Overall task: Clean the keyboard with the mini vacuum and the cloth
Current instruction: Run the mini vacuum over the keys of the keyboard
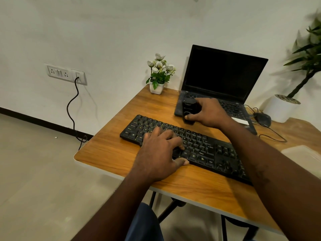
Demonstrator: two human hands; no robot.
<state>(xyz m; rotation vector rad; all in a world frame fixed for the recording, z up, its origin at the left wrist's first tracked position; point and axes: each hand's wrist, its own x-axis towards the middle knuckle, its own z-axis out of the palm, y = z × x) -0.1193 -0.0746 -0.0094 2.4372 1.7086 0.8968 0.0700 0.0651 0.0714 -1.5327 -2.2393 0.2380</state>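
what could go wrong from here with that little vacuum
1. The right hand grips the black mini vacuum right at the front corner of the open black laptop; a careless swing may knock it.
2. The left hand rests flat on the middle keys of the black keyboard, so those may get skipped, or fingers bumped.

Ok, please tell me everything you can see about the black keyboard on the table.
The keyboard is black, apparently plastic, with extra key blocks at its right end and pale key legends. It lies flat, slanted, on the wooden table in front of the laptop. The left hand rests on its left half, fingers spread over the keys, thumb at the front edge. The right hand holds the mini vacuum just behind it.
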